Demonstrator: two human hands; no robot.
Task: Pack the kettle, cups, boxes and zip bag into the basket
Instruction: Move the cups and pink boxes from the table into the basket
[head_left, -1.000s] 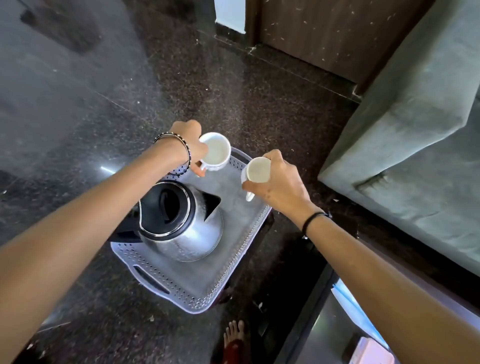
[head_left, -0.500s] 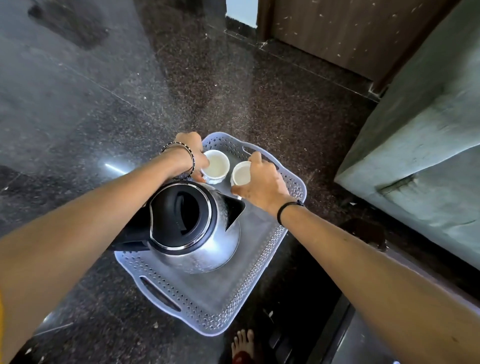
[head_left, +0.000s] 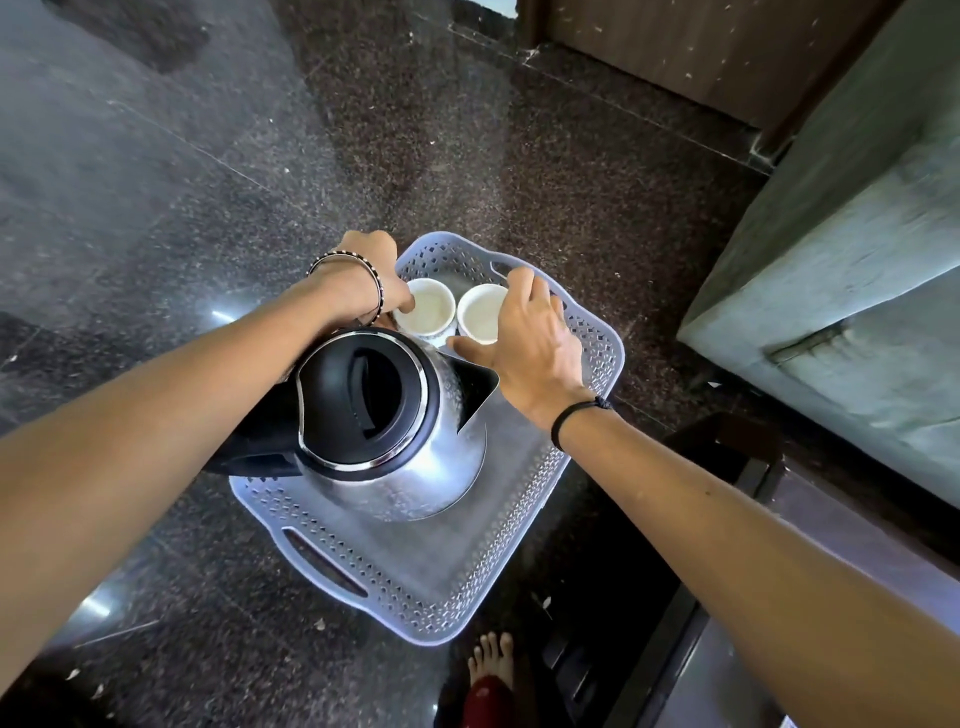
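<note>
The steel kettle (head_left: 395, 426) stands in the pale perforated basket (head_left: 524, 525) on the dark floor (head_left: 156, 182). At the basket's far end, the left hand (head_left: 363, 280) grips the left cup (head_left: 427, 310). The right hand (head_left: 530, 338) curls loosely around the right cup (head_left: 480, 314), which touches the left one.

- A dark speckled stone floor (head_left: 322, 156) fills most of the view, polished, with bright light spots at 8 and 9 o'clock.
- A brown wooden door (head_left: 691, 47) stands at 1 o'clock, its foot meeting the floor.
- A grey-green upholstered sofa (head_left: 852, 249) takes up the edge at 3 o'clock.
- A bare foot (head_left: 491, 657) shows at 6 o'clock, toes pointing up the frame, with a red garment hem (head_left: 485, 704) just below it.
- Dark furniture with a glossy top (head_left: 737, 649) sits at 5 o'clock; what it is cannot be told.
</note>
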